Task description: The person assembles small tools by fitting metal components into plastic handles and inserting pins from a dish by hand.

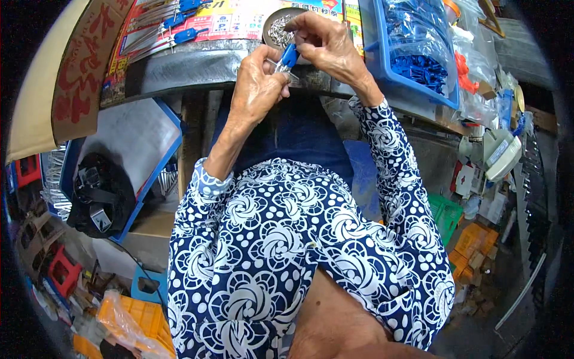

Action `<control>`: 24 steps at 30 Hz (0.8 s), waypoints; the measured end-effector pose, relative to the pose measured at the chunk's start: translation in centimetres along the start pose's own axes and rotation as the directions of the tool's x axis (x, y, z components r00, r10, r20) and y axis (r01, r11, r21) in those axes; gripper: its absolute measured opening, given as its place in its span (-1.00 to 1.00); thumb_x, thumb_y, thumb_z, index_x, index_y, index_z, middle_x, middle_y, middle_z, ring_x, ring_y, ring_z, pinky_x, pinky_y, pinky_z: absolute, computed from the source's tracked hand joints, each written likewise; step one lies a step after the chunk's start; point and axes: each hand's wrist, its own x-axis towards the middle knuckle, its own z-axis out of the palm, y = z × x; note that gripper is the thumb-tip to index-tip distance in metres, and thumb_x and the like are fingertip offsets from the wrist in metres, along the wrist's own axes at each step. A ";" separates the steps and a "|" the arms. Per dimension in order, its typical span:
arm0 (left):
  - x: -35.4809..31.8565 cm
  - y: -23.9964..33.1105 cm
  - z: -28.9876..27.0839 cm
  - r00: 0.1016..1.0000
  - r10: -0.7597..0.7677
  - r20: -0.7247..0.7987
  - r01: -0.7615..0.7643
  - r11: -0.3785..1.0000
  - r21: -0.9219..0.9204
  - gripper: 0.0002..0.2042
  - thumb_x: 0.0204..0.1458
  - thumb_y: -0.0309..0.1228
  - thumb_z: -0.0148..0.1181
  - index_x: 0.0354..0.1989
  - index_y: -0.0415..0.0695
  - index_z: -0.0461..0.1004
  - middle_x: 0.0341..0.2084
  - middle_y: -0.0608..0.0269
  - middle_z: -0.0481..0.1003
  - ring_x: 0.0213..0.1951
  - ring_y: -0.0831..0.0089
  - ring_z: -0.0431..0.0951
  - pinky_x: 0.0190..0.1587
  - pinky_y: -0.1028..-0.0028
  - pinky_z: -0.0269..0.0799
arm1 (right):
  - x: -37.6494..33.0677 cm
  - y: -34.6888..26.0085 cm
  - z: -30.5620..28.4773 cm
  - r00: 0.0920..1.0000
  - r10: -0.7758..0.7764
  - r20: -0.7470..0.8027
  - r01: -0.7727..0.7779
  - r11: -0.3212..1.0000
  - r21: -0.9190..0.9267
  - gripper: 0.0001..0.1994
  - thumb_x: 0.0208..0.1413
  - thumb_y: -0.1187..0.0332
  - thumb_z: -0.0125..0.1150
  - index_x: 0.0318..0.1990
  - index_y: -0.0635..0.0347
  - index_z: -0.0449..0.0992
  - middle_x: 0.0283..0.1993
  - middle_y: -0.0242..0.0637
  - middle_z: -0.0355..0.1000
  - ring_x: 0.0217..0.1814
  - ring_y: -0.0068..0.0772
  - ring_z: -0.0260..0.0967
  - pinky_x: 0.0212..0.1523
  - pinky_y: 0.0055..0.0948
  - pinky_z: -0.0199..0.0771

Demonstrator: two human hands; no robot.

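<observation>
My left hand [256,84] is closed around a small blue plastic piece with thin metal rods [289,55], held just past the table's near edge. Thumb and fingertips of my right hand [335,51] are pinched together against the upper end of that blue piece. Whatever sits between those right fingertips is too small to make out. Just behind both hands stands a round metal bowl [267,27] of small silver pins [278,31], partly covered by my right fingers. On the table to the left lie several similar pieces with blue ends and long metal rods [190,36].
A blue plastic bin [373,57] with bagged blue parts [418,72] stands to the right. Printed sheets [230,24] cover the table. A cardboard box [81,72] rises at the left, above a blue-edged tray [134,137] with a black bag. Orange crates [128,320] stand low left.
</observation>
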 end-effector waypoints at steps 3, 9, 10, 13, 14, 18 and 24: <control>-0.2 0.1 -0.2 1.000 -0.017 0.001 0.017 1.000 0.022 -0.80 -0.19 -0.64 0.04 -0.31 -0.27 0.30 -0.73 0.30 0.38 -0.72 0.64 0.33 -0.72 0.66 0.16 | -0.2 -0.1 0.4 0.994 -0.102 -0.042 0.096 0.986 -0.136 -0.71 -0.16 0.60 -0.02 -0.19 0.27 0.39 -0.55 -0.48 0.24 -0.50 -0.73 0.19 -0.48 -0.71 0.26; 0.2 -0.6 -0.6 1.000 0.009 -0.023 -0.008 0.998 0.058 -0.82 -0.18 -0.62 0.03 -0.33 -0.26 0.31 -0.72 0.32 0.38 -0.72 0.66 0.33 -0.71 0.67 0.15 | 0.2 0.3 1.7 0.993 -0.095 -0.071 0.079 0.977 -0.198 -0.73 -0.16 0.59 0.00 -0.21 0.22 0.39 -0.51 -0.38 0.34 -0.51 -0.60 0.28 -0.46 -0.61 0.33; 0.1 -0.7 -0.6 1.000 0.005 -0.030 -0.005 1.000 0.023 -0.82 -0.18 -0.62 0.02 -0.34 -0.26 0.31 -0.72 0.33 0.38 -0.71 0.66 0.33 -0.70 0.67 0.16 | 0.1 0.0 1.9 0.981 -0.164 -0.103 0.134 0.959 -0.250 -0.72 -0.19 0.57 0.00 -0.22 0.20 0.38 -0.48 -0.26 0.37 -0.48 -0.34 0.33 -0.44 -0.44 0.36; 0.3 -1.0 -0.8 0.998 0.046 -0.040 -0.045 0.999 0.015 -0.83 -0.21 -0.63 0.01 -0.37 -0.28 0.30 -0.72 0.29 0.37 -0.71 0.63 0.35 -0.68 0.64 0.21 | 0.1 -0.2 2.5 0.954 -0.262 -0.144 0.209 0.929 -0.305 -0.74 -0.24 0.56 0.00 -0.27 0.18 0.36 -0.43 -0.11 0.40 -0.43 -0.04 0.37 -0.41 -0.25 0.39; 0.4 -1.2 -1.0 0.995 0.094 -0.041 -0.092 0.995 0.043 -0.83 -0.23 -0.64 0.00 -0.39 -0.30 0.29 -0.72 0.25 0.36 -0.72 0.59 0.36 -0.67 0.62 0.26 | 0.1 -0.1 2.5 0.962 -0.231 -0.148 0.185 0.944 -0.274 -0.74 -0.24 0.56 0.00 -0.28 0.17 0.36 -0.44 -0.11 0.40 -0.43 -0.05 0.37 -0.40 -0.25 0.39; 0.5 -2.3 -1.1 0.988 0.144 -0.063 -0.133 0.980 0.147 -0.84 -0.23 -0.65 0.00 -0.40 -0.30 0.30 -0.72 0.26 0.35 -0.71 0.60 0.35 -0.66 0.62 0.27 | -0.1 -0.3 2.9 0.967 -0.217 -0.136 0.171 0.942 -0.288 -0.70 -0.19 0.57 0.01 -0.20 0.17 0.37 -0.50 -0.20 0.38 -0.48 -0.29 0.40 -0.44 -0.43 0.40; 0.3 -1.5 -1.2 0.993 0.108 -0.046 -0.106 0.993 0.043 -0.83 -0.23 -0.66 0.01 -0.38 -0.30 0.31 -0.74 0.27 0.36 -0.73 0.62 0.34 -0.70 0.62 0.23 | 0.0 -0.2 3.2 0.963 -0.235 -0.132 0.184 0.932 -0.311 -0.70 -0.19 0.55 -0.03 -0.19 0.21 0.34 -0.51 -0.14 0.38 -0.47 -0.24 0.40 -0.41 -0.38 0.39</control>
